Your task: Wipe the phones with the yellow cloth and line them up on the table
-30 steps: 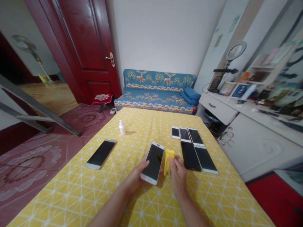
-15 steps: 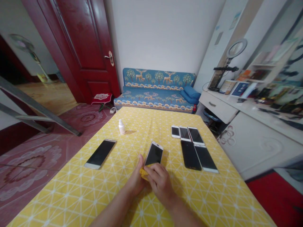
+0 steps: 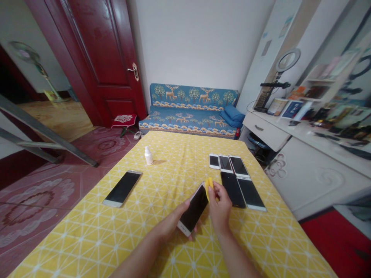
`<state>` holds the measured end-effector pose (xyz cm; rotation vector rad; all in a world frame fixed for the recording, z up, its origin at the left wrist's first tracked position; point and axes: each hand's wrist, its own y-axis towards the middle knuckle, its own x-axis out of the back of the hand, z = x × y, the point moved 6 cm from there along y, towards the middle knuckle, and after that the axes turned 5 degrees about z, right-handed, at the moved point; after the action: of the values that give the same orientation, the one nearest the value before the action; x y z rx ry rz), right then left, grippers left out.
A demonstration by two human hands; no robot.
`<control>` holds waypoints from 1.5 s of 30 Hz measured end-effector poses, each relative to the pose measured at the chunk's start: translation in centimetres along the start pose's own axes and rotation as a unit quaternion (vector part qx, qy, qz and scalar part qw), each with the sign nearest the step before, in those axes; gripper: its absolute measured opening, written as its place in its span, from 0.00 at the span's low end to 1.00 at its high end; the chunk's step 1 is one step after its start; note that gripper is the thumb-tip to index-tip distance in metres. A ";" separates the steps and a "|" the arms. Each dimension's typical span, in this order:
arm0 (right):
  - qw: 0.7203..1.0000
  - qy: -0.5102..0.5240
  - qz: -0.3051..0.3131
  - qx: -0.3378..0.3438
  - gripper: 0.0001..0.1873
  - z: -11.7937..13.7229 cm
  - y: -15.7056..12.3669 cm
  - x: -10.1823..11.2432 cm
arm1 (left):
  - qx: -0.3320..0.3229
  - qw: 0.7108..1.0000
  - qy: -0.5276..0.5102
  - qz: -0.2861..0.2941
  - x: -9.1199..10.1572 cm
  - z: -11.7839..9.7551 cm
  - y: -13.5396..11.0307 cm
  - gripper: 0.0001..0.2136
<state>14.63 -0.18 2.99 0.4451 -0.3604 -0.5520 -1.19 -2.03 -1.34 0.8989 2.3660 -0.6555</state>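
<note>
Raised since the earlier frame and now tilted diagonally: white-framed smartphone [image 3: 193, 210], grasped in the left hand [image 3: 169, 226], with fingers closed around its lower end and the dark screen left exposed, probably for open access to the glass. Yellow cloth [image 3: 209, 187] pinched in a closed grip by the right hand [image 3: 219, 206], held just beside the phone's upper edge, apparently ready at the screen. Five further smartphones [image 3: 232, 189] lying flat, screens up, grouped near the right edge of the desk [image 3: 179, 154], seemingly kept apart from the handled phone. Lone smartphone [image 3: 121, 189] flat near the left edge; small white bottle [image 3: 148, 156] upright near the far edge.
</note>
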 end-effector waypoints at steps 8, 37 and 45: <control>0.992 -0.010 0.080 0.100 0.10 3.9 0.1 -0.7 | -0.034 0.998 0.049 0.018 -1.1 -1.0 -0.7 0.26; 0.977 0.036 0.199 0.061 0.04 3.4 -4.7 -4.0 | -0.204 0.948 -0.086 -0.230 4.1 -3.9 -0.8 0.16; 0.975 0.065 0.174 0.121 0.04 4.5 -5.3 -3.7 | -0.257 0.930 0.141 -0.224 4.8 -4.7 -0.8 0.20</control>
<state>7.52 -3.51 3.41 0.6345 -0.3709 -0.1361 -6.20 2.44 -0.63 0.2302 2.8297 -0.0338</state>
